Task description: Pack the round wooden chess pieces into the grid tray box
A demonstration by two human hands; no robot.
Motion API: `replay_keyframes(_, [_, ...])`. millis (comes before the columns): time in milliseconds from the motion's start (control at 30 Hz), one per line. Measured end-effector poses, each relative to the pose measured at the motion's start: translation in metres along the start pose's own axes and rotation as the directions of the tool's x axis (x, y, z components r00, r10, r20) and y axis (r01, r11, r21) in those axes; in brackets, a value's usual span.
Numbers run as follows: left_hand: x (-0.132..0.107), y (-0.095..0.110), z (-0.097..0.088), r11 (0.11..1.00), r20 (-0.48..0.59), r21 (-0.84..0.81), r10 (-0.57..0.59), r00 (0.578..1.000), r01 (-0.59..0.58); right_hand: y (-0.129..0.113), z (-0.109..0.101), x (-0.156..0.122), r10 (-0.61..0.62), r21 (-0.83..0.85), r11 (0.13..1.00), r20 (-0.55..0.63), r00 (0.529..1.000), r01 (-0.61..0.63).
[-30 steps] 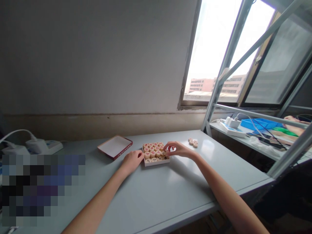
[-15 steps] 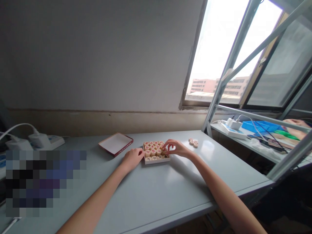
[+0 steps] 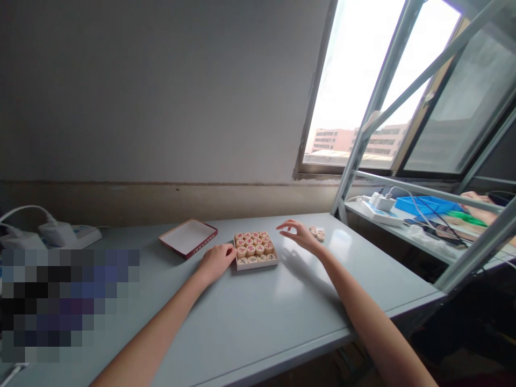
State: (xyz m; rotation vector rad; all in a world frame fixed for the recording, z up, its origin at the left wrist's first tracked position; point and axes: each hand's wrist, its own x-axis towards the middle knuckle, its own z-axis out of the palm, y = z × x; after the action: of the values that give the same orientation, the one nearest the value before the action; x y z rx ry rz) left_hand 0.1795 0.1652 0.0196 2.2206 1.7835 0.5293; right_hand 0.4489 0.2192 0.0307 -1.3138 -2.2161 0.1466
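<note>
The person's left hand rested against the left rim of a shallow cream tray, its fingers pressed together and curled slightly, with the fingertips touching the rim. Whether they gripped it, I could not tell. The tray held rows of round wooden xiangqi pieces with red characters, packed closely and lying flat. The right hand hung above the grey tabletop, holding nothing, with its fingers loosely spread and the thumb apart from them. It was between the tray and a small cluster of pieces, which sat apart from the tray, just beyond the fingertips and not touching them.

To the left of the tray lay a red-edged box lid, turned with its white inside facing up. Nothing stood between the hands and the tray. Farther left on the table sat a white power strip with a plug adapter and a cable, and a pixelated patch hid the near left corner. To the right, a metal rack held a blue tray and a second power strip. Another person's hand showed beyond the rack, beside a green object.
</note>
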Motion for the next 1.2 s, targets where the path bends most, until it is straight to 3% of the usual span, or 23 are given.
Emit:
replay_keyframes(67, [0.0,0.0,0.0,1.0,-0.003,0.01,-0.003,1.0,0.003,0.017,-0.003,-0.003,0.163,-0.255,0.947,-0.139,0.977,-0.194])
replay_keyframes(133, [0.0,0.0,0.001,1.0,-0.009,0.018,0.0,1.0,0.0,0.037,-0.003,-0.008,0.33,-0.4,0.835,-0.186,0.926,-0.378])
replay_keyframes(200, [0.001,-0.001,0.001,1.0,-0.012,0.02,0.005,1.0,-0.004,0.057,-0.001,-0.013,0.47,-0.402,0.779,-0.132,0.873,-0.481])
replay_keyframes(267, [0.001,-0.002,0.002,1.0,-0.012,0.02,0.007,1.0,-0.007,0.072,0.001,-0.015,0.526,-0.349,0.785,-0.062,0.848,-0.512])
replay_keyframes(400, [0.001,-0.003,0.003,1.0,-0.011,0.022,0.005,1.0,-0.005,0.082,0.005,-0.012,0.443,-0.277,0.86,-0.008,0.896,-0.428])
replay_keyframes(533, [0.001,-0.003,0.003,1.0,-0.011,0.016,0.009,1.0,-0.009,0.071,0.01,-0.008,0.255,-0.191,0.951,0.043,0.966,-0.242])
replay_keyframes(633, [0.002,-0.003,0.003,1.0,-0.012,0.012,0.007,1.0,-0.007,0.061,0.015,-0.007,0.132,-0.121,0.985,0.062,0.989,-0.124])
replay_keyframes(767, [0.003,-0.003,0.004,1.0,-0.015,0.007,0.006,1.0,-0.006,0.053,0.016,-0.005,0.046,-0.042,0.998,0.097,0.994,-0.042])
replay_keyframes(933, [0.002,-0.004,0.003,1.0,-0.018,0.001,0.017,1.0,-0.017,0.032,0.014,-0.004,0.036,0.154,0.986,0.216,0.976,-0.07])
replay_keyframes(1200, [0.002,-0.004,0.003,1.0,-0.006,-0.005,0.018,1.0,-0.018,0.002,0.013,-0.002,-0.032,0.146,0.989,0.133,0.991,0.012])
